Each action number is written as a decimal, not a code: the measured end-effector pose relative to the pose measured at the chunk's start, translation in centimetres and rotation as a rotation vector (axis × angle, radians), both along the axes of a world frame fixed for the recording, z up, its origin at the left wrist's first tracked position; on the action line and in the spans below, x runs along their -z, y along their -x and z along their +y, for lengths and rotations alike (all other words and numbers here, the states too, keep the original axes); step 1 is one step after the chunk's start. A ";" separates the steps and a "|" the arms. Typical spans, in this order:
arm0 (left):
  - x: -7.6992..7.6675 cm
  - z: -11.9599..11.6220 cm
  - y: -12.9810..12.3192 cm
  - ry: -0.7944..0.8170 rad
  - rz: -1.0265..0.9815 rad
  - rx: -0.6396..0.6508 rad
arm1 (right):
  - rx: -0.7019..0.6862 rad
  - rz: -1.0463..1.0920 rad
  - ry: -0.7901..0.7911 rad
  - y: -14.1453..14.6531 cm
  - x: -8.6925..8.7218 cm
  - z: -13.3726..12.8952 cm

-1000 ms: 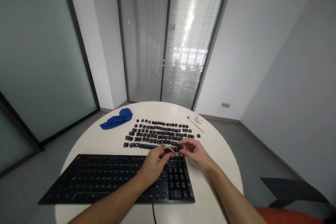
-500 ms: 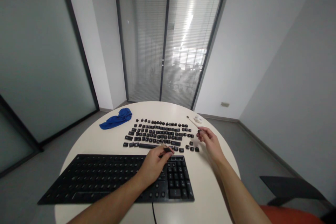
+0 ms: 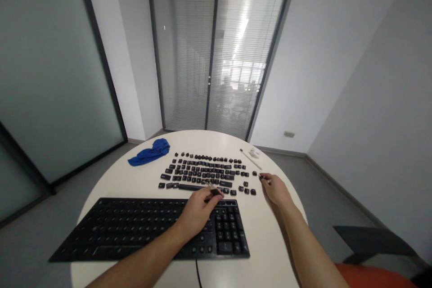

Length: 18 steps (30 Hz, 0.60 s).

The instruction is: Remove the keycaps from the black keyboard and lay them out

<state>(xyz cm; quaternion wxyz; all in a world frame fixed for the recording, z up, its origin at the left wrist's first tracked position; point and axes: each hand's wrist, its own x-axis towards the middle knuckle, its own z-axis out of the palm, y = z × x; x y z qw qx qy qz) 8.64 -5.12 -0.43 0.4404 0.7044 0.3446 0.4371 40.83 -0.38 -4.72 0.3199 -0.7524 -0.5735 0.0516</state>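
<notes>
My left hand (image 3: pixel 199 210) is closed around a keycap puller (image 3: pixel 216 192), its thin wires pointing up and left. The hand hovers over the right part of a black keyboard (image 3: pixel 135 220), whose main block is stripped of caps while the number pad (image 3: pixel 227 229) still carries its keys. At the right side of the table, my right hand (image 3: pixel 275 188) pinches a small black keycap (image 3: pixel 262 177) at the tabletop. Just left of its fingertips lies another keycap (image 3: pixel 254 173). Loose keycaps (image 3: pixel 202 172) are laid out in rows behind the keyboard.
A blue cloth (image 3: pixel 150 153) lies at the back left of the round white table (image 3: pixel 216 274). Toward the back right are a thin brush (image 3: pixel 251 159) and a small clear, whitish item (image 3: pixel 254 153). The keyboard's cable (image 3: pixel 198 274) runs off the front. A red-seated chair (image 3: pixel 371 274) stands at right.
My right hand has moved slightly right and down to the tabletop. A keycap now shows on the table where its fingers were. My left hand and the puller have hardly moved.
</notes>
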 end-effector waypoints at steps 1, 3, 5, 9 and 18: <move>-0.1 0.0 0.0 -0.003 -0.003 -0.001 | 0.004 -0.022 0.004 -0.1 0.1 0.1; -0.3 -0.1 0.0 -0.009 -0.001 0.000 | 0.012 -0.060 0.007 -0.2 0.1 0.2; -0.4 -0.1 0.0 -0.015 0.006 -0.001 | 0.024 -0.086 0.009 -0.2 0.1 0.2; -0.5 -0.1 0.0 -0.018 0.007 0.004 | 0.057 -0.106 0.024 0.1 0.0 0.1; -0.4 -0.2 0.0 -0.018 0.029 -0.004 | 0.074 -0.200 0.041 -0.1 0.0 0.3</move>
